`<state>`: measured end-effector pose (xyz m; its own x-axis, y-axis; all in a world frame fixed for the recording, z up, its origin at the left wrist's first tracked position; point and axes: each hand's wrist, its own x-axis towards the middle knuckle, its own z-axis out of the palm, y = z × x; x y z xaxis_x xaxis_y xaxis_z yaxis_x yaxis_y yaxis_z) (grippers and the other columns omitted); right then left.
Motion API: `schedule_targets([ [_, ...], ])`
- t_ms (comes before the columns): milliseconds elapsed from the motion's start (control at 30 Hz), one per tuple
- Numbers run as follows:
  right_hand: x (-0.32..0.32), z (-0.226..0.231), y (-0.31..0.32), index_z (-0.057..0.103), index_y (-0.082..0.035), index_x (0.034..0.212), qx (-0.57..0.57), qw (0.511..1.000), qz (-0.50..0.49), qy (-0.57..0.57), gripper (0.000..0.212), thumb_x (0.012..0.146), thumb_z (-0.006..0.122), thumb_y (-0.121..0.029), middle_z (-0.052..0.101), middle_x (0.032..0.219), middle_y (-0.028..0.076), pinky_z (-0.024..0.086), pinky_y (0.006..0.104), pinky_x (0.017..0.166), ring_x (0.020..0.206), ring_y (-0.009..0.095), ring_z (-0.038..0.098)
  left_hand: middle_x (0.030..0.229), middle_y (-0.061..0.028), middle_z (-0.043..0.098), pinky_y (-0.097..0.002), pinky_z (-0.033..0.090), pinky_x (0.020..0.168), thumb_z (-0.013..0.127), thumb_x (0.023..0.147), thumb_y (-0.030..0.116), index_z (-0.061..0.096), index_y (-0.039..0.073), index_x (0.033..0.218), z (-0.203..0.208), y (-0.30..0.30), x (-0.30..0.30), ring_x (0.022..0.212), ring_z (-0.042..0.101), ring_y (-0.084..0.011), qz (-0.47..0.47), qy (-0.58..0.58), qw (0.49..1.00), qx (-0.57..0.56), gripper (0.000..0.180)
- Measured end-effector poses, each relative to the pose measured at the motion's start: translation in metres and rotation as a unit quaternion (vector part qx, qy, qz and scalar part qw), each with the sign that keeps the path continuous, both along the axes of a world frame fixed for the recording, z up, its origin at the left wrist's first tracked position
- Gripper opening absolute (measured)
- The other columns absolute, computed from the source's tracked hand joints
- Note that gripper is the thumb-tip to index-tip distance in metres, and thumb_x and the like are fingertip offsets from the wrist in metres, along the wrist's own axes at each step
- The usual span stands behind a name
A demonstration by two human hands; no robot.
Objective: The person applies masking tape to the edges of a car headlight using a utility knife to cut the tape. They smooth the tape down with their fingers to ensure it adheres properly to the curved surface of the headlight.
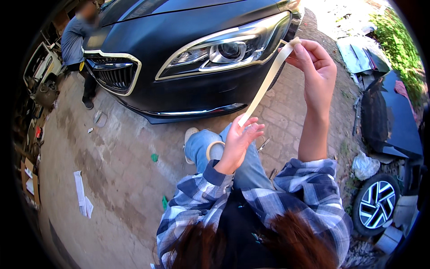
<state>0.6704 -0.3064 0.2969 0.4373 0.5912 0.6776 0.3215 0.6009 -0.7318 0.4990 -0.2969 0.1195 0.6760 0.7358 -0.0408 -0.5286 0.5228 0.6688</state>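
A strip of cream masking tape (pixel 265 85) stretches on a slant between my two hands, in front of the black car's bumper. Its upper end is pinched between the thumb and fingers of my right hand (pixel 317 67), close to the outer corner of the headlight (pixel 229 50). Lower down, my left hand (pixel 239 145) has its thumb against the strip's other end. A ring-shaped tape roll (pixel 208 151) shows beside that hand, over my knee; how it is held is hidden. Pale tape borders the headlight and the grille (pixel 117 74).
Another person (pixel 77 40) stands by the car's far left side. A wheel (pixel 376 204), a dark car panel (pixel 389 116) and crumpled plastic (pixel 365 165) lie at the right. White paper scraps (pixel 81 193) are on the paved ground; a cardboard box (pixel 31 181) sits far left.
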Motion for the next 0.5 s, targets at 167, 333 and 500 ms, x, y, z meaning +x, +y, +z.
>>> schedule_targets([
  [167, 0.007, -0.001, -0.001, 0.068, 0.004, 0.110, 0.024, 0.999, -0.027, 0.008, 0.019, 0.098, 0.069, -0.011, 0.075, 0.096, 0.011, 0.060, 0.0279, 0.080, 0.086, 0.013, 0.072, 0.104, -0.0063, 0.069, -0.0243, 0.060, 0.083, 0.065, 0.099, 0.004, 0.064, 0.000, 0.122, -0.001, 0.018, 0.013, 0.097, 0.071, -0.0154, 0.105, -0.042, 0.989, -0.097, 0.023],
  [333, 0.020, -0.008, -0.001, 0.068, 0.004, 0.112, 0.039, 0.998, -0.053, 0.021, 0.021, 0.098, 0.069, -0.012, 0.075, 0.095, 0.012, 0.060, 0.0288, 0.080, 0.086, 0.015, 0.073, 0.109, -0.0077, 0.071, -0.0257, 0.060, 0.086, 0.064, 0.098, 0.001, 0.064, -0.001, 0.126, 0.001, 0.030, 0.009, 0.100, 0.070, -0.0156, 0.127, -0.053, 0.987, -0.088, 0.027],
  [500, 0.024, -0.009, 0.000, 0.068, 0.004, 0.111, 0.042, 0.996, -0.067, 0.037, 0.021, 0.098, 0.069, -0.012, 0.075, 0.094, 0.012, 0.060, 0.0288, 0.080, 0.085, 0.016, 0.073, 0.119, -0.0112, 0.067, -0.0293, 0.058, 0.095, 0.060, 0.098, -0.001, 0.059, -0.003, 0.132, 0.011, 0.034, 0.012, 0.112, 0.067, -0.0198, 0.074, -0.072, 0.989, -0.107, 0.034],
])
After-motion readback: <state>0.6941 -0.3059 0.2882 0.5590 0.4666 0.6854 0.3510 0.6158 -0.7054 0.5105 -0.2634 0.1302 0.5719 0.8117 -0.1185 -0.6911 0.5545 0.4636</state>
